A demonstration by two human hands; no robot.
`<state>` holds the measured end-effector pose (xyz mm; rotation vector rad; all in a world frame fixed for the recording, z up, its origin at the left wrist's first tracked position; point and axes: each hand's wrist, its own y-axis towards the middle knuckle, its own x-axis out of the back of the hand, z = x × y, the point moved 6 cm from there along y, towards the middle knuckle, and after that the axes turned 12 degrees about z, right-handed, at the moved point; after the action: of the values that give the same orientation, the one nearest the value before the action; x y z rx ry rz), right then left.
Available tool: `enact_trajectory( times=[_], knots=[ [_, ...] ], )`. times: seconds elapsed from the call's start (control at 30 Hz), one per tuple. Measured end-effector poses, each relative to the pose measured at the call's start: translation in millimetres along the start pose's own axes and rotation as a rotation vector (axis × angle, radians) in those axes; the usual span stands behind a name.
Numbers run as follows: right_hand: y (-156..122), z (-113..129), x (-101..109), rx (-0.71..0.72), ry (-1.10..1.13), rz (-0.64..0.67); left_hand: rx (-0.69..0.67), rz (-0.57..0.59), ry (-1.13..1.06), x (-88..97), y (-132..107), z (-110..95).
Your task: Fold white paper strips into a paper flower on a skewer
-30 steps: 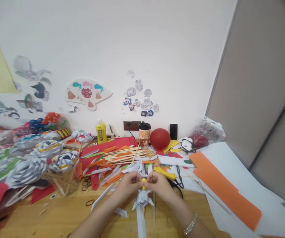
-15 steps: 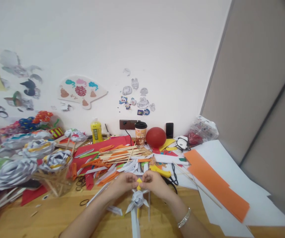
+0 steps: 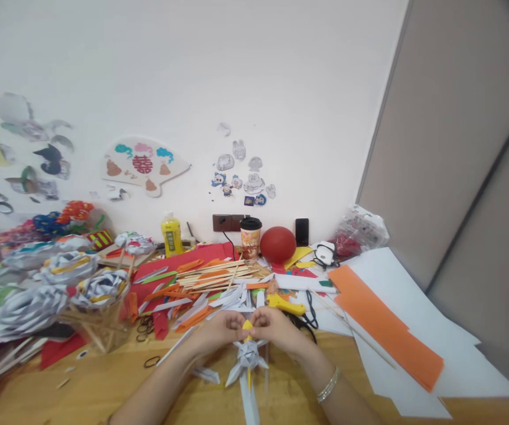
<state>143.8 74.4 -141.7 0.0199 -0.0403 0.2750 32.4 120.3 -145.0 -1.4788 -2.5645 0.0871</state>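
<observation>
Both hands meet at the front middle of the table over a white folded paper flower (image 3: 248, 355). Between my fingertips is a yellow paper strip (image 3: 248, 326) with a pointed tip, standing out at the flower's far side. My left hand (image 3: 221, 332) pinches the strip from the left. From the right, my right hand (image 3: 274, 328) pinches it as well, thumb and fingers together. White pointed petals spread around the flower, and a long white paper strip (image 3: 249, 401) trails from it toward me.
White paper roses (image 3: 66, 268) fill the left side. A pile of wooden sticks (image 3: 212, 276) and coloured scraps lies beyond my hands, near a yellow-handled tool (image 3: 286, 304), a lidded cup (image 3: 250, 242) and a red balloon (image 3: 277, 245). Orange paper (image 3: 391, 330) lies on white sheets at right.
The flower has turned slightly, and its trailing white strip has swung a little to the right. Both hands keep their pinch on the yellow strip.
</observation>
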Motion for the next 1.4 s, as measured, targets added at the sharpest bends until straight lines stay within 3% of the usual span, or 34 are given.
enact_trajectory(
  times=[0.27,0.5,0.6,0.73,0.83,1.1,1.3,1.4],
  knots=[
    [2,0,0,0.01,-0.088,-0.033,-0.091,-0.153,0.354,8.0,-3,-9],
    [-1,13,-4,0.151,-0.533,-0.151,-0.146,-0.308,0.576,0.7,-9,-23],
    [-1,13,-4,0.146,-0.515,-0.151,-0.163,-0.279,0.498,1.9,-9,-25],
    [-3,19,3,0.171,-0.513,-0.233,-0.089,-0.198,0.015,10.4,-8,-13],
    [-5,25,4,0.224,-0.526,-0.283,0.01,-0.162,-0.171,9.5,-9,-4],
    [-8,27,-2,0.204,-0.562,-0.272,-0.034,-0.11,-0.135,0.4,-7,-8],
    [-8,30,-5,0.234,-0.5,-0.187,-0.099,0.047,-0.069,1.7,-10,-17],
    [-9,32,-5,0.238,-0.481,-0.209,-0.126,-0.04,-0.039,6.4,-8,-15]
  ],
)
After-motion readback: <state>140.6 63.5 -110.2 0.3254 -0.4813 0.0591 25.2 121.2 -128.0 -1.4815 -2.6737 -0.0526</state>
